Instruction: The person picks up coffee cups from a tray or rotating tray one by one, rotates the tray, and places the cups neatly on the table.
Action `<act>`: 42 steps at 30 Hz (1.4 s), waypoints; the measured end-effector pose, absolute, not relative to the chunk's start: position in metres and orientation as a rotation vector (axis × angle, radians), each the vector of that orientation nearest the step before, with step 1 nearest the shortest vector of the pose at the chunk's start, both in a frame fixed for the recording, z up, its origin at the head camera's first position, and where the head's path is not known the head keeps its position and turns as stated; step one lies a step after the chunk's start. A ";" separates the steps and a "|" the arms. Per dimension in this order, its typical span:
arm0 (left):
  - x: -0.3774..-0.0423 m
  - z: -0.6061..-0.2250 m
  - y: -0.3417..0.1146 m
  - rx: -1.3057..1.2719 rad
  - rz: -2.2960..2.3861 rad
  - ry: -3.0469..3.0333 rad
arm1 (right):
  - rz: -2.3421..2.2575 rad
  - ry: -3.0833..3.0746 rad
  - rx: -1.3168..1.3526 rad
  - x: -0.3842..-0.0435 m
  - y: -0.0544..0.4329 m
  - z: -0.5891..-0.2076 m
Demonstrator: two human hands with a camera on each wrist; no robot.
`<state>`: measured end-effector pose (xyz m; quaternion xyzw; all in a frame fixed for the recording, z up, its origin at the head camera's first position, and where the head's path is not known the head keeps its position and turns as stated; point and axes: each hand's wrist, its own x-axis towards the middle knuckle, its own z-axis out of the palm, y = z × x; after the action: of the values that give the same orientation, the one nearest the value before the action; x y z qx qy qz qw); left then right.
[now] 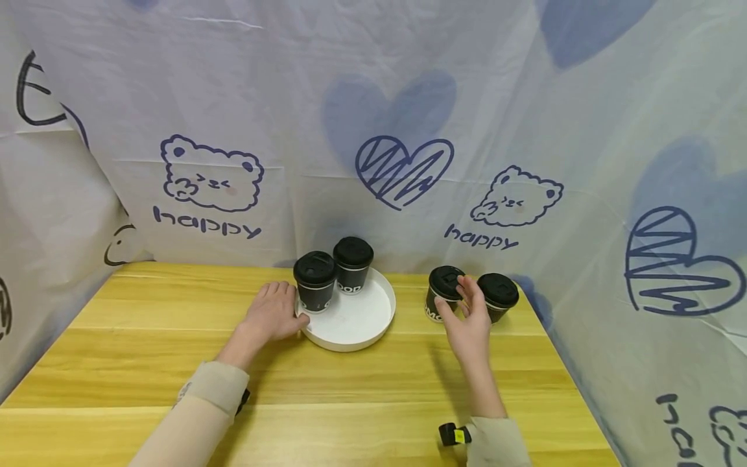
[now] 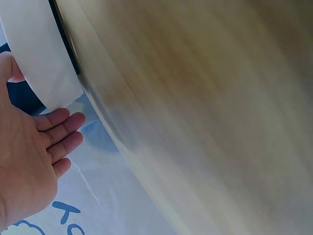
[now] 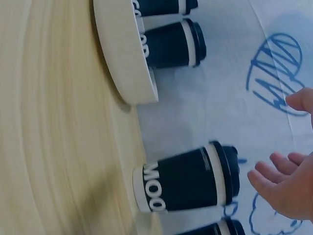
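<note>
My left hand (image 1: 275,312) rests at the left side of a round white tray (image 1: 356,327), thumb at its rim and fingers loosely extended along the outer wall. In the left wrist view, those fingertips (image 2: 73,139) lie close by the tray wall (image 2: 41,49). Two black lidded paper cups stand upright in the tray, a front-left cup (image 1: 315,282) and a rear cup (image 1: 353,264). My right hand (image 1: 471,321) hovers by another black cup (image 1: 441,292) on the table, thumb and fingers spread apart. The right wrist view shows a gap between the fingers and this cup's lid (image 3: 230,171).
A fourth matching cup (image 1: 498,295) stands just right of the right hand, near the table's right edge. The wooden table (image 1: 350,415) backs onto a white sheet (image 1: 309,188) printed with hearts and bears. More sheet hangs along both sides.
</note>
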<state>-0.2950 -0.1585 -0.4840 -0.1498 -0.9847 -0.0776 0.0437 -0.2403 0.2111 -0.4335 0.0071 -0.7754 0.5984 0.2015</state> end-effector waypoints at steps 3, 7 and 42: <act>-0.295 -0.483 -0.159 -0.459 -0.236 -3.007 | 1.651 -2.186 0.089 -0.246 0.200 -0.434; -0.296 -0.483 -0.159 -0.462 -0.231 -3.012 | 1.618 -2.248 0.134 -0.256 0.185 -0.438; -0.294 -0.479 -0.158 -0.412 -0.305 -3.069 | 1.214 -2.888 0.114 -0.297 0.140 -0.488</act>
<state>-0.2943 -0.1576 -0.4795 -0.1323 -0.9862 -0.0981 0.0153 -0.2974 0.1402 -0.4878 0.0363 -0.9213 0.3873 0.0036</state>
